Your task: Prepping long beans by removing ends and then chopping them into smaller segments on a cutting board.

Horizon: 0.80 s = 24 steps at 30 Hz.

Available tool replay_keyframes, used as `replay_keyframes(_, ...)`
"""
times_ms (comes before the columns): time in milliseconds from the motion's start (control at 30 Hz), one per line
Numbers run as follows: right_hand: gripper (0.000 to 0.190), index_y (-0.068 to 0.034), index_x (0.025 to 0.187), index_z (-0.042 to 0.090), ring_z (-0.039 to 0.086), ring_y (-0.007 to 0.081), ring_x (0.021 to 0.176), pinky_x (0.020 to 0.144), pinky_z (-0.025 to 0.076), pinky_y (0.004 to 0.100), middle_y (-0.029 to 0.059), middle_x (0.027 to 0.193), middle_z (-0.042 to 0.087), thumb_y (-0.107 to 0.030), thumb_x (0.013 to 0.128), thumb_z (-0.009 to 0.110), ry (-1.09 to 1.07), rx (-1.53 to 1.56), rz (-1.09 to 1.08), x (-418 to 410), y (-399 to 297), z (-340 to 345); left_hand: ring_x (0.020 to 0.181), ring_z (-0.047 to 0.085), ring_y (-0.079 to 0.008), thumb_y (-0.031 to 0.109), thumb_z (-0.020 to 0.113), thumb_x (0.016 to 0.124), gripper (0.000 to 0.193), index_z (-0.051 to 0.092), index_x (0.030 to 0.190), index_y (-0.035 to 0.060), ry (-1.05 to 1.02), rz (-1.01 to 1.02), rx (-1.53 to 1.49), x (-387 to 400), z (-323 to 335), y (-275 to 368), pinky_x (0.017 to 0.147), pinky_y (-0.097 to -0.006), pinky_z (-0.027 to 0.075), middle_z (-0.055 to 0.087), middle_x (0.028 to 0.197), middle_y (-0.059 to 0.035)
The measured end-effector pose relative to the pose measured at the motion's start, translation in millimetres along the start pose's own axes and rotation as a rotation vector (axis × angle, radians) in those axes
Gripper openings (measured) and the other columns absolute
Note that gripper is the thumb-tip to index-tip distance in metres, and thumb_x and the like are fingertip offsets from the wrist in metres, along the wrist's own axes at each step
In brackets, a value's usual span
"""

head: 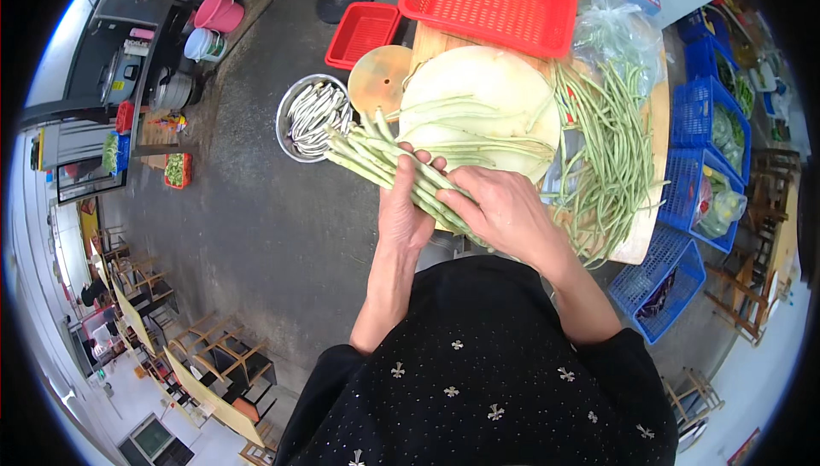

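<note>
Both my hands hold one bundle of long green beans above the near left edge of a round pale cutting board. My left hand wraps around the bundle with the thumb on top. My right hand grips its right part with thumb and fingers. More long beans lie loose across the board. A large heap of long beans covers the wooden table to the right. Behind that heap is a clear plastic bag with green contents.
A large red plastic basket stands behind the board, a smaller red basket to its left. A metal bowl of small silvery fish is left of the table, near a round brown disc. Blue crates line the right side.
</note>
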State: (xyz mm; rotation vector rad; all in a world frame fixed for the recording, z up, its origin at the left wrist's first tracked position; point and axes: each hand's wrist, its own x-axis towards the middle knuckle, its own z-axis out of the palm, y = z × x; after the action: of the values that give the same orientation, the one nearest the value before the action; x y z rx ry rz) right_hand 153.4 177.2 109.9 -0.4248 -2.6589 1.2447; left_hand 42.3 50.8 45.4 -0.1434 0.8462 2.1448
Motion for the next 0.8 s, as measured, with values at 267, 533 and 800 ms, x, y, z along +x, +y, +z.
replay_keyframes(267, 0.035, 0.003, 0.128, 0.064, 0.06, 0.0075, 0.085, 0.074, 0.05, 0.0267, 0.0011, 0.093, 0.069, -0.017, 0.1, 0.072, -0.283, 0.699, 0.406, -30, 72, 1, 0.081, 0.06, -0.0093, 0.036, 0.064, 0.105, 0.018, 0.061, 0.107, 0.0186, 0.056, 0.185, -0.224, 29, -6, 59, 0.079, -0.033, 0.054, 0.062, 0.091, 0.0072)
replay_keyframes(533, 0.03, 0.0, 0.12, 0.073, 0.066, 0.0136, 0.089, 0.079, 0.052, 0.0302, 0.0091, 0.1, 0.075, -0.02, 0.098, 0.073, -0.091, 0.554, 0.309, -51, 90, 10, 0.084, 0.065, -0.0147, 0.026, 0.071, 0.1, 0.019, 0.065, 0.097, 0.0086, 0.266, 0.25, -0.283, 41, -39, 75, 0.087, -0.0399, 0.057, 0.067, 0.088, -0.0005)
replay_keyframes(800, 0.026, -0.002, 0.116, 0.073, 0.067, 0.0177, 0.097, 0.09, 0.051, 0.0317, 0.0075, 0.109, 0.073, -0.017, 0.095, 0.074, 0.072, 0.54, 0.311, -56, 86, 11, 0.08, 0.059, -0.0162, 0.028, 0.067, 0.102, 0.022, 0.06, 0.098, 0.0081, 0.146, 0.061, -0.462, 52, -74, 86, 0.082, -0.0365, 0.055, 0.063, 0.087, -0.001)
